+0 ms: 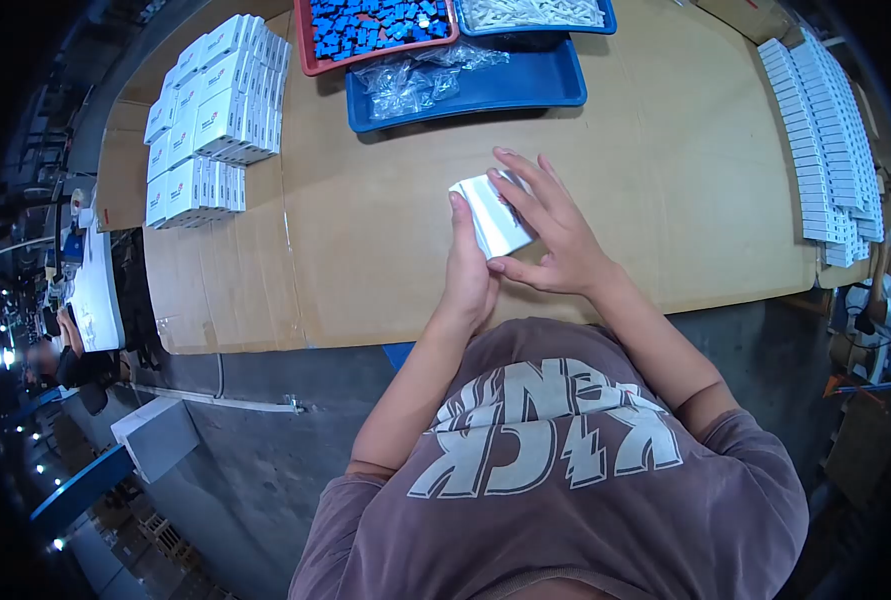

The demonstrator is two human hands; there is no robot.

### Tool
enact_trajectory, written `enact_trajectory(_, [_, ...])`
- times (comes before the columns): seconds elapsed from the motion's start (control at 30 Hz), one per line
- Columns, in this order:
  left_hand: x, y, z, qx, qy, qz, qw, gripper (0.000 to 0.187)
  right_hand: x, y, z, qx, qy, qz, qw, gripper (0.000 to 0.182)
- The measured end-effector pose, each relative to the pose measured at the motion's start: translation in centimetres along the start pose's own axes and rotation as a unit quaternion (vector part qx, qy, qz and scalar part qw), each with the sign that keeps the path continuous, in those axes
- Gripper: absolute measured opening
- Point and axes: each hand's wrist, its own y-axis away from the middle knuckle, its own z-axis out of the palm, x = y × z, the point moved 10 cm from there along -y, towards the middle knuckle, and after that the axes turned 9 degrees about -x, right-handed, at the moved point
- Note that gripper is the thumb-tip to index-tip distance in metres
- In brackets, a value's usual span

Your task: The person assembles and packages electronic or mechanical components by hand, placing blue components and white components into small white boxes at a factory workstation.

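Observation:
Between my two hands is a small white box (494, 222), held tilted above the cardboard-covered table (385, 240). My left hand (469, 262) grips its left side, with the thumb along the near left edge. On the other side, my right hand (557, 228) has its fingers spread over the box's upper right part, and its thumb is at the lower corner. The fingers partly hide the right side of the box, and the left hand's other fingers are out of sight beneath it.
White boxes are stacked at the left (220, 110) and right (810, 150). Beyond my hands are a blue tray (525, 85) with clear plastic bags, a red tray (310, 55) of blue pieces and another blue tray (607, 20) of white pieces. People are partly visible at both sides.

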Motion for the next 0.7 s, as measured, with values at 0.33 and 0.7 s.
enact_trajectory(0.33, [-1.2,0.2,0.6,-0.005,0.087,-0.039,0.995,0.063,-1.0,-0.3,0.0,0.074,-0.007,-0.150,0.986,0.073])
enact_trajectory(0.7, [-1.5,-0.4,0.2,-0.037,-0.011,-0.007,0.999,0.078,3.1,0.9,0.9,0.120,-0.211,-0.011,0.970,0.083])
